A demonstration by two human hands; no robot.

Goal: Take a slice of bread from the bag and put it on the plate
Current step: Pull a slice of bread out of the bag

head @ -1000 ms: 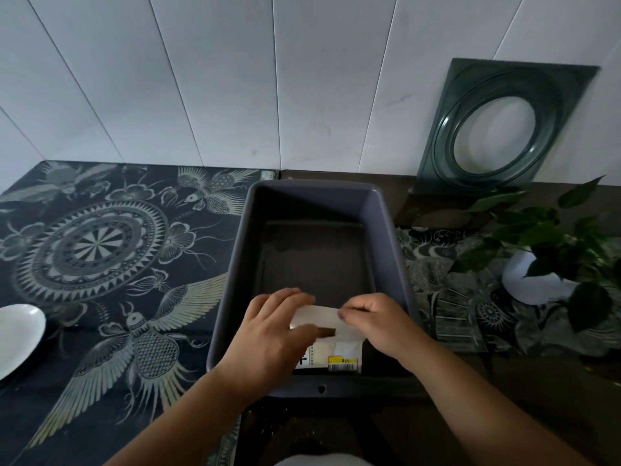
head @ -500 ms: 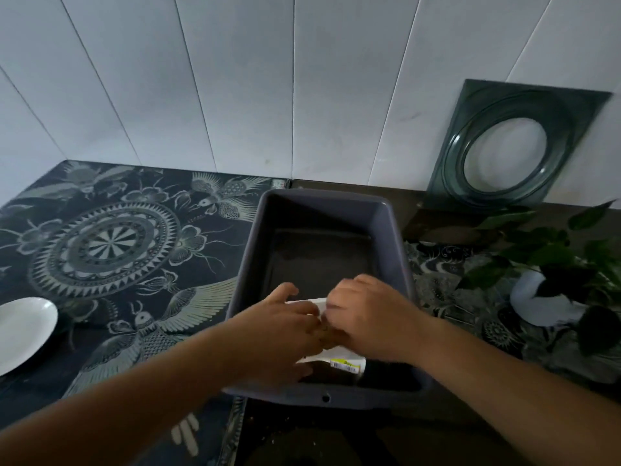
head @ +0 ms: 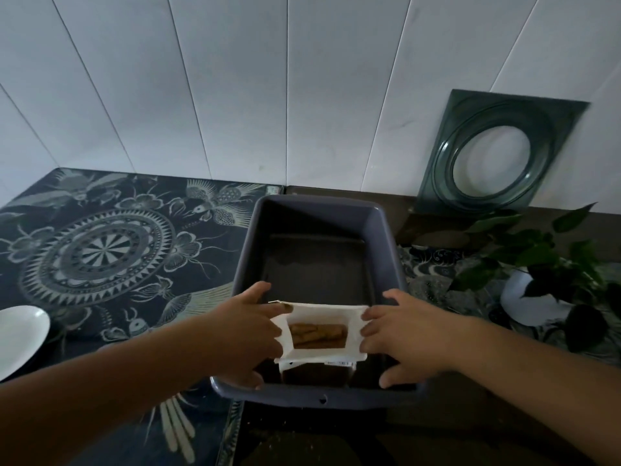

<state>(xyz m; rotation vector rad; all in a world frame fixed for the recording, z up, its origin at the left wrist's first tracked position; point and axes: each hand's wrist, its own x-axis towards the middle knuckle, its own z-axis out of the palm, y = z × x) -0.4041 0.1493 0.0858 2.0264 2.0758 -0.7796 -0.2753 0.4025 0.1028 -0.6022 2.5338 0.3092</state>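
A white paper bread bag (head: 319,354) stands in the near end of a grey plastic bin (head: 386,243). Its mouth is pulled wide, and brown bread slices (head: 317,335) show inside. My left hand (head: 245,334) grips the bag's left edge. On the other side, my right hand (head: 403,334) holds the right edge. A white plate (head: 16,338) lies at the far left of the table, partly cut off by the frame.
The bin sits between a dark patterned tablecloth (head: 100,257) on the left and a potted green plant (head: 544,270) on the right. A dark green square frame (head: 497,156) with a round hole leans on the white panelled wall.
Both hands have moved apart, pulling the folded top of the bag open. The bread inside is now exposed.
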